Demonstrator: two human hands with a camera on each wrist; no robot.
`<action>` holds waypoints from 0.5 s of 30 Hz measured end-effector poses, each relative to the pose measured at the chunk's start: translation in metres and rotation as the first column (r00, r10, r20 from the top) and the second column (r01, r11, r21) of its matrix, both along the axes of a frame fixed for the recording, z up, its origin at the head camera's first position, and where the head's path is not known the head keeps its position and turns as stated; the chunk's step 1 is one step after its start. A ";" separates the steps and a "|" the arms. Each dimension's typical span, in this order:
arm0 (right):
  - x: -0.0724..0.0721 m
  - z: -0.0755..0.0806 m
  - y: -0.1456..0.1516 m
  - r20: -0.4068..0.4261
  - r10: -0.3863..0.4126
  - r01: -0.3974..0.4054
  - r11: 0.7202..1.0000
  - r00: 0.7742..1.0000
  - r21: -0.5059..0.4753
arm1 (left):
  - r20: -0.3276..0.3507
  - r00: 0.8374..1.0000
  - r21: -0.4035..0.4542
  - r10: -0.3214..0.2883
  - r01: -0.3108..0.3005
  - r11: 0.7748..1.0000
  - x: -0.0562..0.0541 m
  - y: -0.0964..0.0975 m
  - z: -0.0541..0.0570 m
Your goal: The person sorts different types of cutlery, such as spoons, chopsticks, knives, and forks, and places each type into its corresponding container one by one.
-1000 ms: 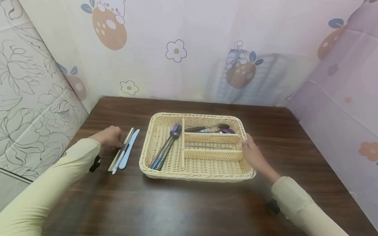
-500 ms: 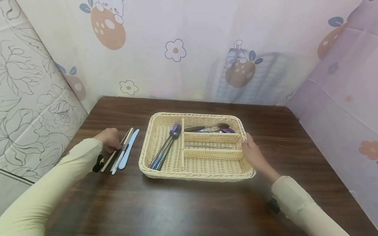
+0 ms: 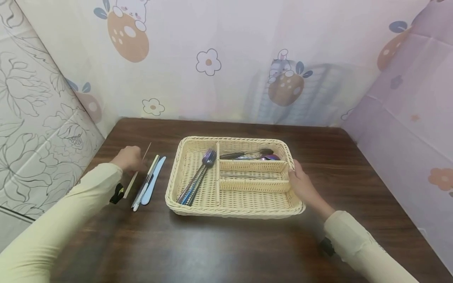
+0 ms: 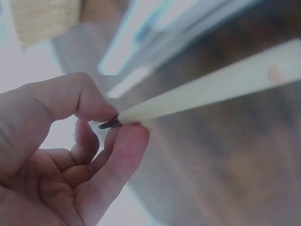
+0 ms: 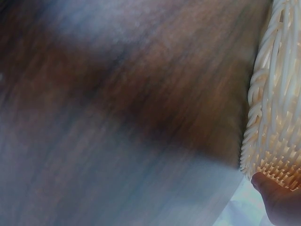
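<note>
At the left of the table, my left hand (image 3: 129,158) pinches a cream-handled chopstick (image 3: 131,184) with a thin metal tip. In the left wrist view, thumb and fingertips grip this chopstick (image 4: 211,92) where the handle meets the dark metal. To its right lie a light-blue knife (image 3: 154,181) and a slim white-handled utensil (image 3: 140,197), with another cream-coloured stick (image 3: 154,163) beside them. My right hand (image 3: 301,181) holds the right rim of a cream wicker basket (image 3: 233,212), thumb over the edge. In the right wrist view only the thumb side of that hand (image 5: 282,202) shows.
Several forks (image 3: 198,177) lie in the basket's left compartment. Its back right compartment holds spoons (image 3: 266,151), and thin metal rods (image 3: 247,175) lie in the middle one. The front right compartment shows bare weave. Patterned cloth (image 3: 212,94) hangs behind the dark wooden table (image 3: 212,251).
My left hand has picked the cream-handled chopstick out of the group of utensils and moved it slightly left, away from the others. The right hand stays on the basket rim.
</note>
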State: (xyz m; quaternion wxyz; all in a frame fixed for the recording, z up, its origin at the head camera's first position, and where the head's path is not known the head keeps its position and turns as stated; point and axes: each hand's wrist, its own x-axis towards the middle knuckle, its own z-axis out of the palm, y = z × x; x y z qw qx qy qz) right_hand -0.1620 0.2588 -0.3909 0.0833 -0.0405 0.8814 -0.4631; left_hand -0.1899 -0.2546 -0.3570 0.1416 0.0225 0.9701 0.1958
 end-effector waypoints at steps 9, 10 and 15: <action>-0.001 -0.001 0.003 -0.016 0.004 -0.004 1.000 1.000 -0.007 | -0.166 0.964 -0.099 -0.206 0.192 0.976 -0.017 0.073 0.056; -0.001 -0.002 0.003 -0.019 0.004 -0.005 1.000 1.000 -0.010 | -0.185 0.952 -0.120 -0.243 0.224 0.967 -0.019 0.084 0.062; 0.000 -0.003 0.002 -0.029 0.000 -0.001 1.000 1.000 -0.023 | -0.226 0.873 -0.235 -0.433 0.383 0.894 -0.021 0.145 0.082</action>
